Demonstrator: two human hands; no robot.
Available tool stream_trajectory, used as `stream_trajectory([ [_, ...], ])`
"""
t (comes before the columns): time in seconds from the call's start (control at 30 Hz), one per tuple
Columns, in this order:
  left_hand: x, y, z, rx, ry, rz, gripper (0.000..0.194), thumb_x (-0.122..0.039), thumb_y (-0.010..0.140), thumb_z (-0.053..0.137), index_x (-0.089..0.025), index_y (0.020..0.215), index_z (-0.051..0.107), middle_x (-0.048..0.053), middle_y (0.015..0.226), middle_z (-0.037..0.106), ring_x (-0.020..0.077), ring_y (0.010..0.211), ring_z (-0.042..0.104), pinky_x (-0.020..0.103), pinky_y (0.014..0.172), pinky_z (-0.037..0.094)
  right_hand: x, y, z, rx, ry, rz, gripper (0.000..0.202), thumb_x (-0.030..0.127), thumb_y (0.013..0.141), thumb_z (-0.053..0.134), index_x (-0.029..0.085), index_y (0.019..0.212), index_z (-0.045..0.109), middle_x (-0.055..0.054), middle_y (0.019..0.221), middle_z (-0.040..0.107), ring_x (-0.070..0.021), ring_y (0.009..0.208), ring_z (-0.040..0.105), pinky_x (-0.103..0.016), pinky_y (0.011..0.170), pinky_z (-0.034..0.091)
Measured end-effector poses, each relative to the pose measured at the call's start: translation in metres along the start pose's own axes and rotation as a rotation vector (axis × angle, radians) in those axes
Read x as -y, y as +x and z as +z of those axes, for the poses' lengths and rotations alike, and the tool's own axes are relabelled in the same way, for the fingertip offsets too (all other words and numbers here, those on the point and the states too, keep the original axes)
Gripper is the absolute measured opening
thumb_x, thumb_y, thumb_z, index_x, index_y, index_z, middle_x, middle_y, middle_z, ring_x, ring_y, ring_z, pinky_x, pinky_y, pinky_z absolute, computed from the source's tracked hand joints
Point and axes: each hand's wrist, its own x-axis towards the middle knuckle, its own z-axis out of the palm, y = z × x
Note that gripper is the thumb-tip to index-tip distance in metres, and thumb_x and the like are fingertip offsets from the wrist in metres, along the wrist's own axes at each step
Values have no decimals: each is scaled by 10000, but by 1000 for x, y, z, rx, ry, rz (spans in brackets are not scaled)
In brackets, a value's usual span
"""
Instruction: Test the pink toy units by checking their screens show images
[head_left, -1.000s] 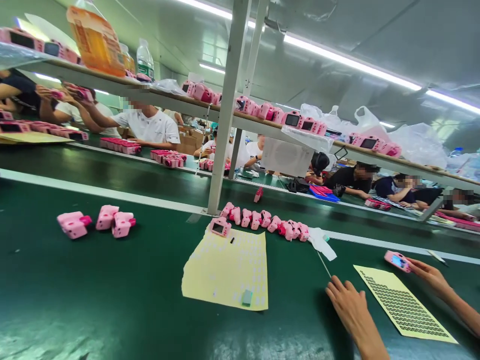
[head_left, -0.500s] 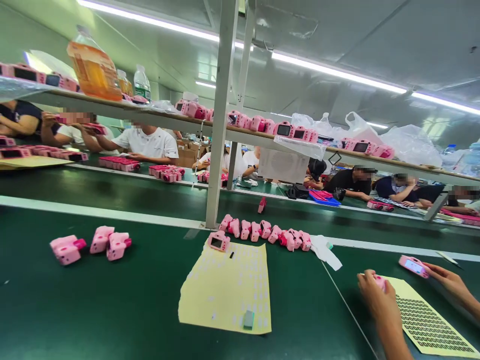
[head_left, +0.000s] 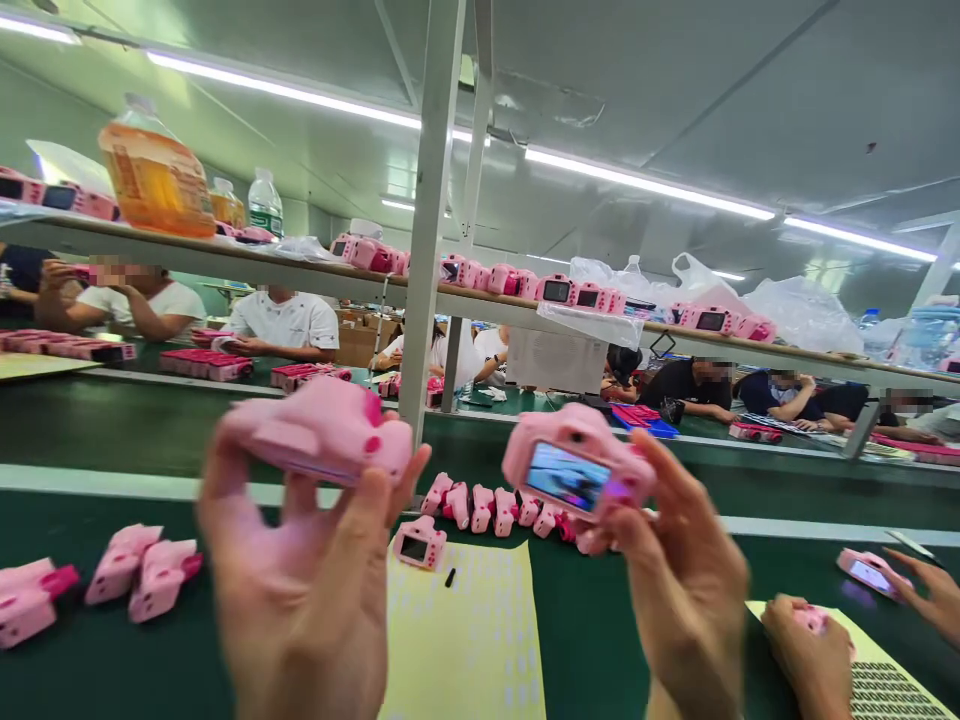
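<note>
My left hand grips a pink toy camera, tilted, its screen side not visible. In my right hand is another pink camera, its lit screen facing me. Both are held up above the green table. Below and between them lies a yellow sheet with a pink camera and a small black piece at its top. Behind the sheet runs a row of several pink cameras, partly hidden by my right hand.
Three pink cameras lie at the left. At the right, another person's hands handle pink cameras beside a printed yellow sheet. An upright post and a shelf with cameras, bottles and bags stand ahead; people sit beyond.
Both my hands have come into view, each holding a pink camera. The view has shifted, and the neighbouring person's right hand now touches less of its camera.
</note>
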Motion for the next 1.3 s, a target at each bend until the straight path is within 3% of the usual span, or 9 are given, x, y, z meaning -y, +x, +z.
stream_trajectory([
  [0.07, 22, 5, 17, 9, -110, -10, 765, -319, 700, 941, -435, 1361, 574, -26, 1303, 723, 268, 1173, 740, 358, 943, 667, 4, 12, 33, 98, 174, 55, 391, 390, 875, 829, 394, 1260, 759, -2, 879, 791, -132, 575, 693, -226, 504, 599],
  [0.13, 46, 8, 25, -18, -118, -33, 817, -304, 669, 976, -338, 1366, 550, 31, 1306, 735, 233, 1028, 793, 288, 857, 668, -3, 23, 48, 161, 285, 128, 379, 380, 874, 837, 384, 1247, 769, -9, 1029, 819, -101, 575, 701, -199, 531, 604],
  [0.3, 82, 15, 27, -56, -42, -56, 1170, -357, 580, 1028, -226, 1559, 402, 160, 1333, 722, 264, 904, 813, 321, 772, 682, -27, 28, 45, 231, 263, 251, 478, 391, 897, 821, 372, 1359, 703, -22, 1137, 817, -111, 652, 755, -215, 636, 650],
  [0.43, 83, 12, 30, -45, 38, -73, 1108, -401, 644, 988, -248, 1584, 421, 153, 1442, 664, 286, 1079, 777, 273, 784, 670, -27, 26, 46, 199, 265, 253, 449, 402, 931, 781, 374, 1370, 694, -19, 1352, 742, -130, 789, 797, -196, 688, 651],
  [0.6, 76, 2, 34, -1, 56, -140, 1087, -367, 700, 946, -248, 1615, 371, 125, 1401, 696, 240, 1029, 794, 256, 850, 645, -26, 29, 44, 227, 255, 265, 439, 395, 952, 760, 375, 1383, 681, -1, 1157, 821, -100, 723, 780, -212, 784, 656],
  [0.7, 74, -1, 35, 20, 39, -138, 1083, -340, 722, 929, -233, 1626, 342, 132, 1422, 684, 241, 1047, 791, 255, 862, 642, -31, 30, 42, 216, 278, 277, 440, 394, 941, 770, 370, 1373, 691, -14, 1227, 802, -135, 784, 805, -245, 785, 669],
  [0.87, 71, 0, 33, 31, 52, -156, 1085, -326, 737, 908, -227, 1639, 314, 147, 1476, 645, 299, 1146, 758, 318, 888, 654, -36, 32, 41, 185, 260, 275, 418, 408, 922, 781, 338, 1331, 728, -16, 1119, 828, -118, 708, 777, -206, 679, 644],
  [1.03, 72, 2, 30, 37, 67, -179, 1086, -330, 735, 895, -216, 1643, 310, 156, 1370, 707, 329, 1124, 763, 384, 897, 664, -33, 34, 44, 202, 305, 267, 380, 429, 914, 785, 355, 1285, 754, 11, 952, 833, -97, 636, 728, -190, 622, 619],
  [1.3, 75, 5, 29, 47, 73, -162, 984, -341, 758, 883, -278, 1596, 371, 127, 1387, 691, 304, 1162, 746, 347, 907, 661, -35, 32, 46, 176, 290, 274, 408, 417, 889, 807, 324, 1284, 759, -32, 1189, 810, -125, 692, 759, -233, 641, 643],
])
